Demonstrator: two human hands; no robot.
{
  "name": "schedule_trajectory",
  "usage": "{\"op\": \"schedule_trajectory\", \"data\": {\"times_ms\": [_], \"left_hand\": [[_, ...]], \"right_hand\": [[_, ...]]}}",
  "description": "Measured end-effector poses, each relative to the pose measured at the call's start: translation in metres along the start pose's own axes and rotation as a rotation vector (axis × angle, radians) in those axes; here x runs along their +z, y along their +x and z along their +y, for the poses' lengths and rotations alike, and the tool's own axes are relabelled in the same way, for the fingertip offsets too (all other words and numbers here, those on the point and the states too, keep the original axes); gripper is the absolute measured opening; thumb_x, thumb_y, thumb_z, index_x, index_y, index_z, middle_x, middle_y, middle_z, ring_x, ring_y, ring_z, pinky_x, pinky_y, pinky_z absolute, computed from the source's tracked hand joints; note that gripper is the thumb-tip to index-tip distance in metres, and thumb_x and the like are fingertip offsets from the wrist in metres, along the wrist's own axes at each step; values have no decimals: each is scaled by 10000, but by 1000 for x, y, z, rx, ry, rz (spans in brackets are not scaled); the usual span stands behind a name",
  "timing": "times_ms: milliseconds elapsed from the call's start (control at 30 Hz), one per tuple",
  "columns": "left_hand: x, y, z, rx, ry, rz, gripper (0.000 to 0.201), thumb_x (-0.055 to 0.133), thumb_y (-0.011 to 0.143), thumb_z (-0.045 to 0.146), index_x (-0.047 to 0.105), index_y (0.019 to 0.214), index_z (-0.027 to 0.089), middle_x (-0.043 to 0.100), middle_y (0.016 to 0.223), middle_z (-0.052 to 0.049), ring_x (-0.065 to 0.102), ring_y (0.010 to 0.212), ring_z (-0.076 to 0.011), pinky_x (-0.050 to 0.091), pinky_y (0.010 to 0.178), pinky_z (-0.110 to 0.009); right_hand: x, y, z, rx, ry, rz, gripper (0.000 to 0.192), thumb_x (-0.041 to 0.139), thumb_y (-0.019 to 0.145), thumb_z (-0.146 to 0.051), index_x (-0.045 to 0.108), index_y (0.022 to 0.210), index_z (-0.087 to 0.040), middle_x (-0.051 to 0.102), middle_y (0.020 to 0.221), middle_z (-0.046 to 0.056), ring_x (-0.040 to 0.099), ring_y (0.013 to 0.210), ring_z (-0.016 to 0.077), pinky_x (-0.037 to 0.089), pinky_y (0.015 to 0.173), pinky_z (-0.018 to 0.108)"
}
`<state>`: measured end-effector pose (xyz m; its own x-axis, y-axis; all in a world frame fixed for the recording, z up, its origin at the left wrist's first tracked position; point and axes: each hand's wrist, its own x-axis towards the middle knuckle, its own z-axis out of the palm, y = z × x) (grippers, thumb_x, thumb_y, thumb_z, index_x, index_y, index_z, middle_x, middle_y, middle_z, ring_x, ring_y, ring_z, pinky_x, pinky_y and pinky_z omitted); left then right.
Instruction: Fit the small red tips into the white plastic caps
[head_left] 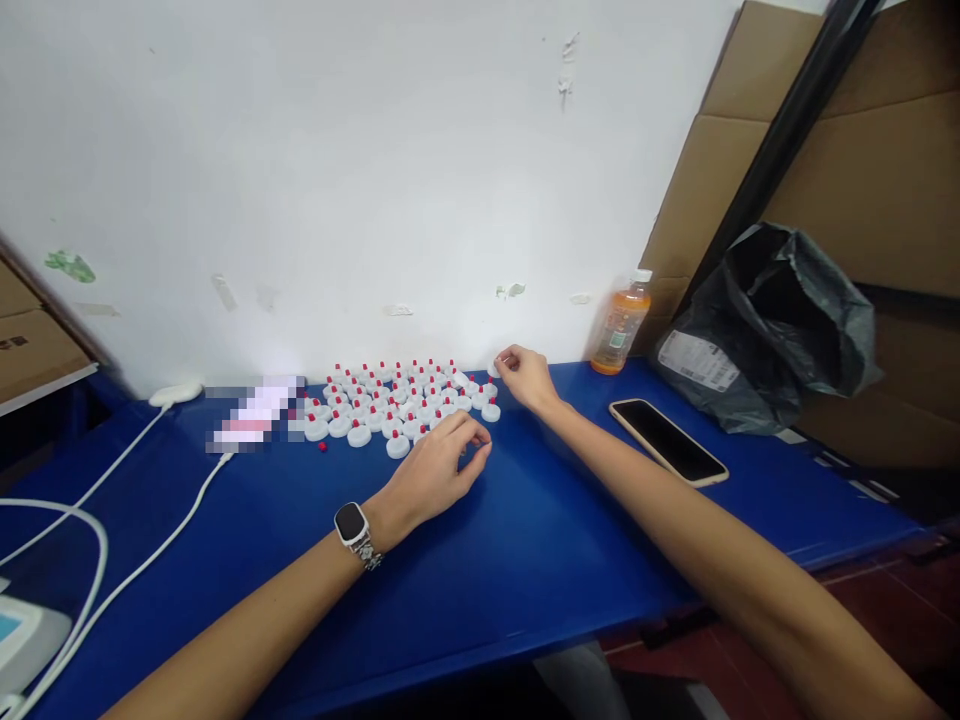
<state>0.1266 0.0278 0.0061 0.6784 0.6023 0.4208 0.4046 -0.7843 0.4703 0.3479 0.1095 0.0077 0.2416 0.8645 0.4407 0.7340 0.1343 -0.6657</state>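
Several small white caps with red tips stand in rows on the blue table near the wall. My right hand reaches to the right end of the rows, its fingertips pinched on a white cap. My left hand, with a watch on its wrist, rests on the table just in front of the caps, fingers curled; whether it holds anything is hidden. One loose red tip lies on the table left of that hand.
A phone lies face up to the right. An orange drink bottle stands by the wall, next to a black plastic bag. White cables run across the left. Cardboard leans at the right.
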Motion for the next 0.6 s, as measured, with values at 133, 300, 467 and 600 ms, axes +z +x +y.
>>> {"op": "schedule_trajectory", "data": {"times_ms": [133,300,467,600], "left_hand": [[-7,-12,5,-73,-7,243,400,522,972,317,428,1346,208,485,1297,-113,578,903,-161,518,789,-311],[-17,-42,-1,-111,-56,178,405,492,982,275,404,1373,216,547,1306,-113,593,1028,-202,505,854,-336],[-43,-93,-15,-284,-42,91,239,362,1041,357,545,1092,212,626,1050,-65,603,946,-207,486,841,-359],[-66,-130,-31,-458,136,83,275,338,1042,393,550,1039,218,618,1009,-60,586,967,-243,466,866,-412]], "right_hand": [[-19,-61,-49,-219,199,13,153,591,884,-293,706,920,-199,690,739,-5,593,663,141,436,655,259],[-8,-126,-97,-278,387,-161,101,613,885,-253,701,892,-205,694,786,-2,588,702,136,430,666,262],[26,-136,-122,-318,390,-306,121,612,907,-294,679,928,-197,665,765,-7,564,683,128,422,653,263],[66,-119,-148,-514,179,-353,140,553,939,-241,673,886,-190,683,834,19,591,810,157,423,784,312]]}}
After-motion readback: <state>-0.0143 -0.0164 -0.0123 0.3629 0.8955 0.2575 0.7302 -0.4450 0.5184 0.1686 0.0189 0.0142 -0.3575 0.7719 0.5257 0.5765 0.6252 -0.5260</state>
